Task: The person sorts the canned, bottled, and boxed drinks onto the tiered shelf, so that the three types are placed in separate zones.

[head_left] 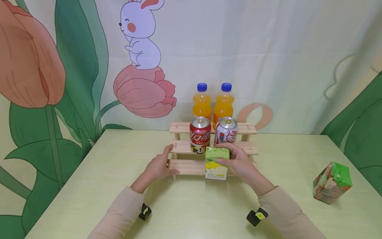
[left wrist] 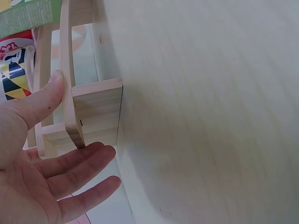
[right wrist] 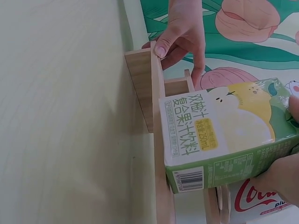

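Observation:
A three-tier wooden rack stands on the table. At its left end my left hand grips it, thumb on the front slat and fingers around the end. My right hand holds a green and yellow juice carton between thumb and fingers, at the front of the lowest tier. In the right wrist view the carton's lower end is at the slat; whether it bears on it I cannot tell. Behind it, on the middle tier, stand a red cola can and a white cola can.
Two orange drink bottles with blue caps stand on the top tier. Another juice carton, with a green top, stands on the table far to the right. A printed curtain hangs behind the rack.

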A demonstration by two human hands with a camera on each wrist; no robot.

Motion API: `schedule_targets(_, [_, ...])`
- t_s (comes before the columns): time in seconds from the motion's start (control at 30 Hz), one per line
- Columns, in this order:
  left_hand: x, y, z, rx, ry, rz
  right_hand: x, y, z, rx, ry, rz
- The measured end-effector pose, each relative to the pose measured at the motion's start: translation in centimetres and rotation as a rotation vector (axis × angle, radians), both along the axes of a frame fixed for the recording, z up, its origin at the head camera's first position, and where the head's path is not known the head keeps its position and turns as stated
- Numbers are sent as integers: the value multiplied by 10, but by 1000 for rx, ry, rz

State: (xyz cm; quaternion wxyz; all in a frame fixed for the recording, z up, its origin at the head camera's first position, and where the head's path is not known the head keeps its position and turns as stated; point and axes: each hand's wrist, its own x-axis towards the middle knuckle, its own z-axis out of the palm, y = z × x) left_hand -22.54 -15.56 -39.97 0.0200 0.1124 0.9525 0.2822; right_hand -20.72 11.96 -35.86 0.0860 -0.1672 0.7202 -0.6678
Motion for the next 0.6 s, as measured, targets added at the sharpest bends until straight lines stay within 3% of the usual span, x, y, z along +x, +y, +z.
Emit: schedule_targets(0.6, [2, 0, 1, 10, 4, 5, -5, -13, -1, 12, -8, 32])
